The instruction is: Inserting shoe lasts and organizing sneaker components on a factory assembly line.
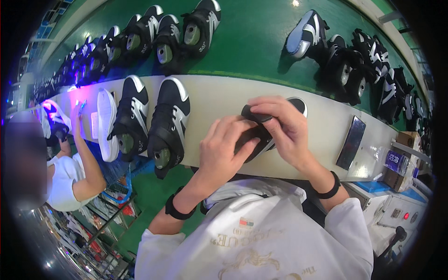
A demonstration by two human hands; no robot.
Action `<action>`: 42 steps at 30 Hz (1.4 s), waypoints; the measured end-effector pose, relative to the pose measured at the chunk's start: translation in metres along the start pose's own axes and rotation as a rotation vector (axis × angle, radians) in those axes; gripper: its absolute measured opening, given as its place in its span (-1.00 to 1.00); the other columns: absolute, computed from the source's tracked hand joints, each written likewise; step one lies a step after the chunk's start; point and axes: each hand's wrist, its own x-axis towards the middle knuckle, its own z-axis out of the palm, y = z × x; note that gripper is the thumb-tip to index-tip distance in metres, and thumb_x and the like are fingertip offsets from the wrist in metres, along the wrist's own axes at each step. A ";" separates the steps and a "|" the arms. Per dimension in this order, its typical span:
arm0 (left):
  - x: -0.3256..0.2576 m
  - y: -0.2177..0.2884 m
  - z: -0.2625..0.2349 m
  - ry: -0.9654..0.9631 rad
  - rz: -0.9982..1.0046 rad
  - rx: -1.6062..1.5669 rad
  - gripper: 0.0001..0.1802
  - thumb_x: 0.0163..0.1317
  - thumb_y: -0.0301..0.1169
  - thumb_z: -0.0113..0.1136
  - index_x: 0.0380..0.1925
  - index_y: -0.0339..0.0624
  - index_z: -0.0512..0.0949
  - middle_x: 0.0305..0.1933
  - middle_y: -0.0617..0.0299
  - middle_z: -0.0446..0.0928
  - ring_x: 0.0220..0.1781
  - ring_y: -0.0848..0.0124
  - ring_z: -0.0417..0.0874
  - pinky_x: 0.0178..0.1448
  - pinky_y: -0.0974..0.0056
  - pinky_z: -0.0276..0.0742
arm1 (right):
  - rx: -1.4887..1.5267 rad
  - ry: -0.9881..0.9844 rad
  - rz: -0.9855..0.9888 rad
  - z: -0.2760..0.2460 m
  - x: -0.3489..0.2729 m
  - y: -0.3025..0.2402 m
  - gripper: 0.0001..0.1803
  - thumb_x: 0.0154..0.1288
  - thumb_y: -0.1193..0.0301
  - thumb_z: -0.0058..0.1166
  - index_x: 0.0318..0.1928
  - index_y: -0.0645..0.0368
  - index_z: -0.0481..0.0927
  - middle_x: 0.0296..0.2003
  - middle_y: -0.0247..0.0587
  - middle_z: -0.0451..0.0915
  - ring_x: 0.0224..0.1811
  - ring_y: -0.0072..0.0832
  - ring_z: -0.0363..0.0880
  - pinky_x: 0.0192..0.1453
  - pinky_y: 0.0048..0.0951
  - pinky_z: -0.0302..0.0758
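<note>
A black sneaker (300, 106) with a white toe edge lies on the white bench in front of me, toe pointing away. My left hand (227, 144) is closed around the near part of this sneaker, its thumb across the top. My right hand (285, 128) pinches a dark flap (256, 114) over the shoe between thumb and fingers. Whether the flap is a strap or the tongue I cannot tell. Both hands cover much of the shoe. Left of them stand two finished-looking black sneakers (169, 123) with silver toes and a white sole unit (107, 123) on its side.
Across the green belt (254, 42) stand rows of black sneakers (203, 28), with more piled (347, 70) at the right. A phone (351, 142) lies right of my hands, near a plastic bottle (399, 161). At the left a co-worker's arm (86, 163) reaches over the bench (205, 100).
</note>
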 end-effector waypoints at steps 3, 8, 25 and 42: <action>0.002 -0.008 0.008 0.019 -0.223 -0.133 -0.66 0.23 -0.41 0.34 -0.02 -0.19 0.50 -0.09 0.10 0.62 -0.13 0.18 0.66 -0.09 0.19 0.58 | 0.117 0.010 0.148 0.007 -0.011 0.006 -0.83 0.34 0.55 0.11 -0.10 0.30 0.67 -0.23 -0.14 0.69 -0.21 -0.38 0.63 -0.09 -0.40 0.54; -0.002 -0.024 0.033 0.160 -0.492 -0.444 -0.63 0.27 -0.46 0.33 0.03 -0.18 0.43 -0.17 0.18 0.63 -0.19 0.42 0.65 -0.19 0.33 0.56 | -0.007 -0.033 0.050 0.010 -0.008 0.013 -0.87 0.33 0.47 0.15 -0.34 0.29 0.57 -0.45 -0.13 0.52 -0.39 -0.19 0.47 -0.28 -0.28 0.43; 0.132 -0.019 0.015 0.539 -0.193 -0.088 -0.61 0.24 -0.53 0.27 0.07 -0.24 0.47 -0.05 0.09 0.65 -0.04 0.29 0.66 0.01 0.24 0.58 | -0.917 -0.204 -0.073 -0.111 0.067 0.063 -0.31 0.11 0.70 0.19 0.29 0.09 0.41 0.38 0.03 0.31 0.52 0.00 0.14 0.56 -0.03 0.17; 0.001 0.034 -0.001 0.167 0.015 0.134 -0.19 0.22 -0.19 0.37 0.34 -0.43 0.26 0.45 -0.26 0.24 0.44 -0.16 0.35 0.43 -0.07 0.35 | 0.116 0.081 0.610 -0.118 0.094 -0.007 -0.55 0.43 0.16 0.17 0.15 0.22 0.56 -0.05 -0.29 0.66 -0.01 -0.59 0.62 0.04 -0.47 0.56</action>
